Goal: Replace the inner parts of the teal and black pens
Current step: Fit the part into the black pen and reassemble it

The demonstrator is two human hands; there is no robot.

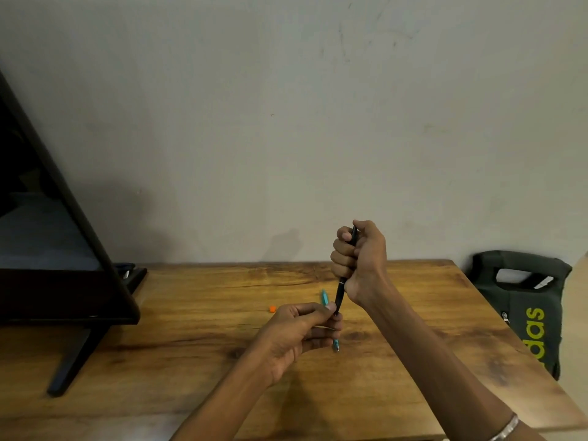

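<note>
Currently black pen [341, 294] is gripped by right hand [359, 259], tip pinched by left hand [299, 332]; teal pen [325, 297] seemingly pending.

The right hand [358, 259] is raised in a fist, its fingers [342, 249] curled tight around the upper part of the black pen [341, 292], thumb on top, wrist bent and forearm sloping down to the lower right. The left hand [302, 329] sits lower, palm turned up, pinching the pen's lower end between thumb and 2 fingertips, the remaining fingers loosely curled beneath.
</note>
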